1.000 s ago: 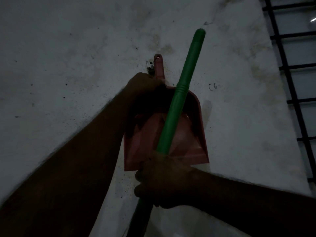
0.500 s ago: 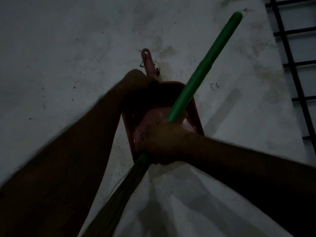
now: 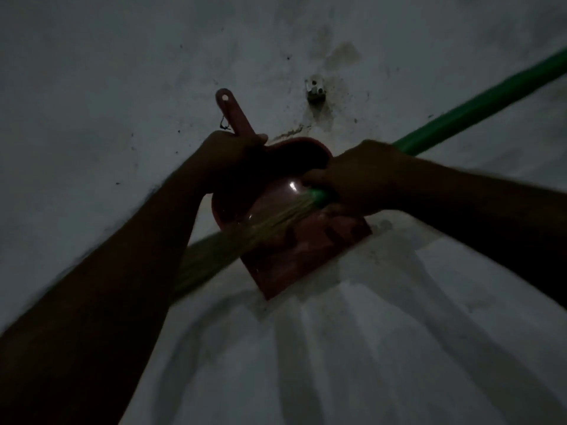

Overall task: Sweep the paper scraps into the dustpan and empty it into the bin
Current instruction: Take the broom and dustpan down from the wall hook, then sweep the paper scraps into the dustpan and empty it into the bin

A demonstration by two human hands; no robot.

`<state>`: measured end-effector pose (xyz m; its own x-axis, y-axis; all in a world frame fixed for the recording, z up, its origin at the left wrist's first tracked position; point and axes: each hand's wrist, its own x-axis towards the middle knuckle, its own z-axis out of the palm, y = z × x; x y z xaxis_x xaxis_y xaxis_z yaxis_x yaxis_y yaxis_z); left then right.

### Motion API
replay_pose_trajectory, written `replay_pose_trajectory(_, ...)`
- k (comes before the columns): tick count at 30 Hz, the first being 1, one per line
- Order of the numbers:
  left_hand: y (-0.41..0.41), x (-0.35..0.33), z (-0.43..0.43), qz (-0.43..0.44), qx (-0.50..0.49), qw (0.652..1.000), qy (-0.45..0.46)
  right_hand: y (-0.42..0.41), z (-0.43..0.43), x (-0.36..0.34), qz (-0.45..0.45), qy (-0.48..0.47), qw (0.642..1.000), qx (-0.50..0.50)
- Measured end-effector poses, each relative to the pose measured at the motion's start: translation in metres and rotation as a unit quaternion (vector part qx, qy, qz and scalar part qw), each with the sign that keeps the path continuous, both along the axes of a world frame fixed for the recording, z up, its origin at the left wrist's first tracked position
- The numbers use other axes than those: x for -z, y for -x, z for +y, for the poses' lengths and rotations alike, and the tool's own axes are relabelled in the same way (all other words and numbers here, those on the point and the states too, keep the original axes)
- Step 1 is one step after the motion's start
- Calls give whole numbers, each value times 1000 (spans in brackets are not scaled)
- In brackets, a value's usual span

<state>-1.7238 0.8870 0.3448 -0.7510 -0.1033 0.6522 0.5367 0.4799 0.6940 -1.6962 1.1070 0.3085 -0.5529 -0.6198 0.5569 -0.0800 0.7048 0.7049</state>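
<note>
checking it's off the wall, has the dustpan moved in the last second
Yes. The dustpan shifted left: its handle tip was at the wall hook, now apart from it.

Count: 1 red dustpan [image 3: 294, 259], 1 green-handled broom [image 3: 478, 105], 2 hands: left hand [image 3: 227, 151], right hand [image 3: 359, 176]. 1 white plastic bag [image 3: 337, 348], 1 metal wall fixture [image 3: 314, 88].

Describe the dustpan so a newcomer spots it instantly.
Start at the pale stained wall. At its centre, the left hand grips a red dustpan by its handle. It is the only red thing; the broom crossing it is green.
</note>
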Motion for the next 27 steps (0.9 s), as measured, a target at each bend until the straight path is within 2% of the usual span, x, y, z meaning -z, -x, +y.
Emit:
replay_pose_trajectory(3,-6,10,-23,9,-8,999,-33,6,-4,8,6,39,999,-28)
replay_pose_trajectory(6,-22,16,-40,49,-59,994,-80,5,-21,14,20,49,995,-81)
replay_pose_trajectory(9,-45,25,-59,92,-88,985,-113,3,-50,17,-68,82,984,-140)
replay_pose_trajectory(11,-61,27,-72,115,-123,980,-103,2,-73,20,-119,103,969,-192)
replay_pose_trajectory(16,-117,41,-108,153,-256,954,-25,-12,-128,39,-140,122,936,-299)
replay_pose_trajectory(22,-195,101,-161,129,-404,905,1,-57,-202,95,-220,122,873,-417)
replay_pose_trajectory(27,-260,176,-211,39,-470,880,-65,-98,-267,169,-324,82,825,-455)
